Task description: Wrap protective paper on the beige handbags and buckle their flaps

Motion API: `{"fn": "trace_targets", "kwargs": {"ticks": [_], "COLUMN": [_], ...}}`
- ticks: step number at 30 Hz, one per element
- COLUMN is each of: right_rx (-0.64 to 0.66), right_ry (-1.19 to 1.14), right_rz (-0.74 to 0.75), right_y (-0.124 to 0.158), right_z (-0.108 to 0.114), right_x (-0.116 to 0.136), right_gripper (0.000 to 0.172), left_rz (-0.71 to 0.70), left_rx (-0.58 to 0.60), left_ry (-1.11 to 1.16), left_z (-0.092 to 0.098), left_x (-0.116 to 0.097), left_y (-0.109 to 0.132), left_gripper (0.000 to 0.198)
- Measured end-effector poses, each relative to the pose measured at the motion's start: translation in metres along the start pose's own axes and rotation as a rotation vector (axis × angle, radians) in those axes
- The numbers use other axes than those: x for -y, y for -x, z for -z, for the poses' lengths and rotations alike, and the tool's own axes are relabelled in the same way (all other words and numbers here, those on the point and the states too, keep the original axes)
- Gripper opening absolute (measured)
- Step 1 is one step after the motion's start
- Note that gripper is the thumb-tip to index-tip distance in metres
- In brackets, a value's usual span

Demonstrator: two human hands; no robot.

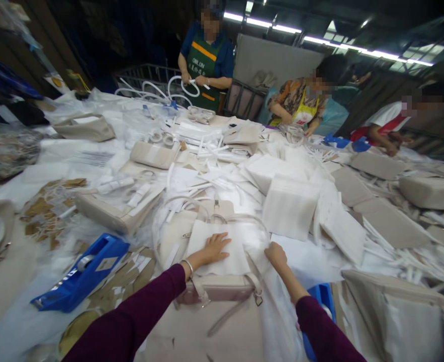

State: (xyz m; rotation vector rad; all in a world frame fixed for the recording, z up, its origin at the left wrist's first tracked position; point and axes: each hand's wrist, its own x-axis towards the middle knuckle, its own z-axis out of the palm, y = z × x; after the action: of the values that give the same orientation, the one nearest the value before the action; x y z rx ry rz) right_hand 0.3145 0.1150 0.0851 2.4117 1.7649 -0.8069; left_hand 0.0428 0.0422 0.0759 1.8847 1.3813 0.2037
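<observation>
A beige handbag (225,291) lies in front of me with buckled straps at its near side. A white padding sheet (202,234) covers its middle, and my left hand (214,249) rests flat on that sheet with the fingers spread. My right hand (277,255) is closed at the right of the bag, where a pale bag strap (257,221) curves into it. The fingertips of that hand are turned away from view. Beyond the sheet, a small metal clasp (216,203) shows on the bag.
Blue tape dispenser (82,271) sits left; another blue object (322,296) is partly under my right forearm. Stacked white padding sheets (291,206) stand ahead to the right. Beige bags (398,311) and loose wrapping crowd the table. Three people (206,55) work across it.
</observation>
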Motion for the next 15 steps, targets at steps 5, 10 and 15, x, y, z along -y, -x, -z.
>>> {"fn": "trace_targets", "kwargs": {"ticks": [5,10,15], "right_rx": [-0.121,0.002,0.552], "right_ry": [-0.264,-0.806,-1.024], "right_rz": [0.062,0.296,0.406], "right_y": [0.025,0.080,0.139], "right_z": [0.033,0.092,0.147], "right_x": [0.013,0.039,0.075], "right_gripper": [0.020,0.034,0.027], "left_rz": [-0.003,-0.005,-0.032], "left_rx": [0.004,0.008,-0.042], "left_ry": [-0.020,0.006,0.081], "left_z": [-0.001,0.001,0.005], "left_x": [0.001,0.002,0.005], "left_y": [0.003,0.007,0.008], "left_gripper": [0.062,0.062,0.059]}}
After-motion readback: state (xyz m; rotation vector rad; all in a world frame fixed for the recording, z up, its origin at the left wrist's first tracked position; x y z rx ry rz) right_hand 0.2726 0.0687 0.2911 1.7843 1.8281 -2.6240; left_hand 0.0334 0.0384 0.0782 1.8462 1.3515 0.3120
